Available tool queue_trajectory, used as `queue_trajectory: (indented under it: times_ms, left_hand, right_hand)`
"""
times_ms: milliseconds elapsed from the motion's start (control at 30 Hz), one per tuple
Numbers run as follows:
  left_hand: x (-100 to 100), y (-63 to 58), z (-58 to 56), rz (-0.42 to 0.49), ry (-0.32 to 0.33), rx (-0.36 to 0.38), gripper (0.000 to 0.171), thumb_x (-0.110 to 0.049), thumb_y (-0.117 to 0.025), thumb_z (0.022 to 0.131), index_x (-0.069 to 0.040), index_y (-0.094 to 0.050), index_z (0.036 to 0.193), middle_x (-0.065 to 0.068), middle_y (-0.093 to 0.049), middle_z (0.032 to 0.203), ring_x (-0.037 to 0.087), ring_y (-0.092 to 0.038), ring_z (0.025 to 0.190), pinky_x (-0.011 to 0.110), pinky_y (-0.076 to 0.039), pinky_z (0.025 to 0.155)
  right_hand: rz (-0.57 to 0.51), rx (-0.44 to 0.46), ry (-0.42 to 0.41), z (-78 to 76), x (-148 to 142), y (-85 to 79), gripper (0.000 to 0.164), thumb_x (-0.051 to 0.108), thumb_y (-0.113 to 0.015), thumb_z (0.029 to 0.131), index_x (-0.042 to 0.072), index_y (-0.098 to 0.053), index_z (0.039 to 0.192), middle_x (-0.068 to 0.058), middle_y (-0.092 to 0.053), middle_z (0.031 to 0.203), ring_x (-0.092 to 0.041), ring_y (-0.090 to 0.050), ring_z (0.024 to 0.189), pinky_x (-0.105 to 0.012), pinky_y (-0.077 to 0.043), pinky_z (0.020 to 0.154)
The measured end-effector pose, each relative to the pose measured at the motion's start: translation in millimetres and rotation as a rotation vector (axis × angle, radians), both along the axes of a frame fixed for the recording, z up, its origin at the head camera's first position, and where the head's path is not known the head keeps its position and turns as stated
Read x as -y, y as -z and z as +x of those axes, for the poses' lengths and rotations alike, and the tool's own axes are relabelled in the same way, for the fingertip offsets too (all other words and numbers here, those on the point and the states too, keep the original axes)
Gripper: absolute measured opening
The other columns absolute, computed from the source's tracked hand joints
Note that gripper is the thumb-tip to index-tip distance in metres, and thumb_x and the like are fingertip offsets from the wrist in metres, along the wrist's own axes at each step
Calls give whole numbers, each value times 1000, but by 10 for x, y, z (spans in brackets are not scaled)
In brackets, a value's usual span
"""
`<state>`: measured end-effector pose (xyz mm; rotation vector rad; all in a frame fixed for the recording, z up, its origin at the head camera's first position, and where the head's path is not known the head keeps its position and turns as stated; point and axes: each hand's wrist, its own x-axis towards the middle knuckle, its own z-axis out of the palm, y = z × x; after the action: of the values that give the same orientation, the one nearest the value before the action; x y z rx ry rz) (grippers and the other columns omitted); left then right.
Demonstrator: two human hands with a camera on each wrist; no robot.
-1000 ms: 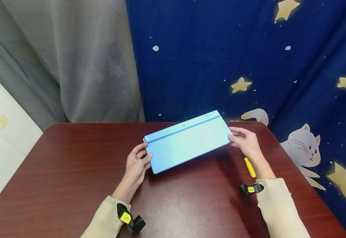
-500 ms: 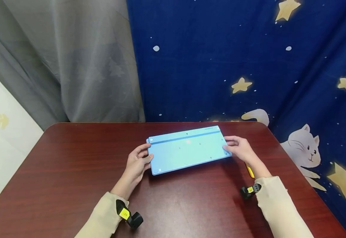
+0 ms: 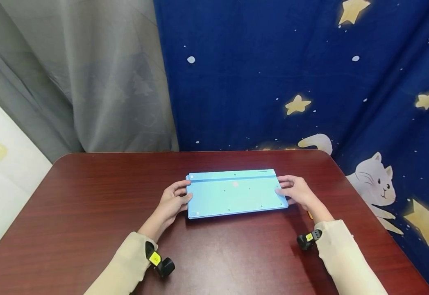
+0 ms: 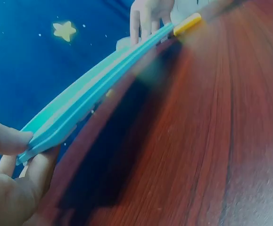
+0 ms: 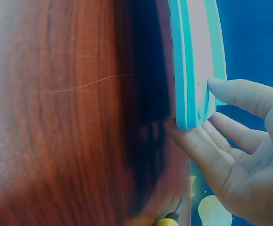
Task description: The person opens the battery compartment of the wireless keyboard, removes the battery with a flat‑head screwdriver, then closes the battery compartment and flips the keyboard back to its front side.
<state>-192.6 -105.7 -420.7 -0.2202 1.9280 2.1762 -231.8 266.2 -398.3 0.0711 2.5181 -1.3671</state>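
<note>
A light blue keyboard (image 3: 238, 198) is held flat side up, its underside showing small screw holes, round corner pads and a lengthwise ridge. My left hand (image 3: 171, 199) pinches its left end, thumb on top and fingers beneath, as the left wrist view also shows. At the other end my right hand (image 3: 298, 193) grips the edge, its thumb on the upper face in the right wrist view. A dark shadow lies under the keyboard (image 4: 94, 89), which is raised off the tabletop. Its keys are hidden below. Partly covered by the right wrist is a yellow-handled screwdriver (image 3: 310, 215).
The reddish-brown wooden table (image 3: 100, 213) extends on all sides of the hands. In the right wrist view the screwdriver (image 5: 168, 221) shows its yellow handle and dark collar. Behind the table hang a grey curtain (image 3: 122, 82) and a blue star-patterned curtain (image 3: 236, 82).
The keyboard's right end has come down and nearer, so it lies almost level instead of slanting up to the right. Both hands keep their hold; the right arm now covers more of the screwdriver.
</note>
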Motion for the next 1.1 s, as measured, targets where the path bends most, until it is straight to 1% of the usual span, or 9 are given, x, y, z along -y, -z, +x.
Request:
queue_trajectory:
  times_ms: [167,267,367,500,633,767,867,933,1100]
  left_hand:
    - [23,28,-62,-78,68,-33,41,1,-57,87,-3,-47,127,12,-47,107,10,-51,71,26,-48,62]
    - [8,43,-102,-108,95,-59,41,2,-58,86,-1,-48,125,14,-47,108,12,-53,74,29,-50,66]
    - [-19,41,-134,-142,98,-81,39,3,-59,84,0,-50,122,12,-49,101,13,-52,77,32,-50,69]
    - [-28,19,-169,-216,83,-104,37,3,-58,84,1,-51,120,11,-49,99,18,-47,82,31,-46,69]
    - [-23,28,-194,-287,81,-97,36,2,-58,86,2,-50,121,17,-51,108,23,-48,92,29,-45,73]
    - [-10,67,-205,-369,110,-103,35,0,-57,87,3,-50,121,23,-52,118,28,-51,103,35,-46,84]
    - [9,94,-200,-423,129,-123,35,-1,-58,86,3,-51,120,26,-50,123,33,-49,113,41,-43,89]
    - [16,105,-198,-451,132,-132,34,-2,-59,86,2,-52,119,26,-50,123,34,-49,114,42,-44,88]
    - [11,116,-207,-543,117,-136,34,-4,-62,84,2,-57,117,21,-54,114,30,-55,101,37,-48,80]
  right_hand:
    - [2,15,22,7,-8,44,57,13,-69,82,-4,-44,130,-25,-53,115,-23,-59,82,-40,-53,64]
    - [1,22,35,16,-20,65,58,12,-69,82,-6,-43,130,-26,-52,114,-23,-59,80,-40,-53,63]
    - [-4,30,50,26,-27,83,58,11,-69,82,-6,-43,130,-26,-52,115,-23,-59,81,-40,-53,62]
    - [-12,34,56,17,-15,109,58,9,-69,82,-6,-42,131,-27,-51,116,-24,-59,81,-41,-53,63]
    - [-14,26,51,8,15,129,57,6,-68,81,-7,-42,130,-28,-51,115,-24,-59,80,-42,-53,63]
    - [-6,33,53,14,43,144,57,4,-68,81,-8,-42,130,-27,-52,114,-23,-59,79,-42,-53,63]
    - [3,40,54,12,58,153,56,3,-68,81,-8,-42,130,-27,-52,113,-22,-59,79,-41,-53,63]
    - [10,40,54,10,70,156,56,3,-68,80,-8,-43,129,-27,-53,112,-22,-59,79,-41,-53,63]
    - [38,38,66,4,107,169,54,2,-69,79,-10,-45,126,-26,-56,108,-23,-60,80,-41,-53,63]
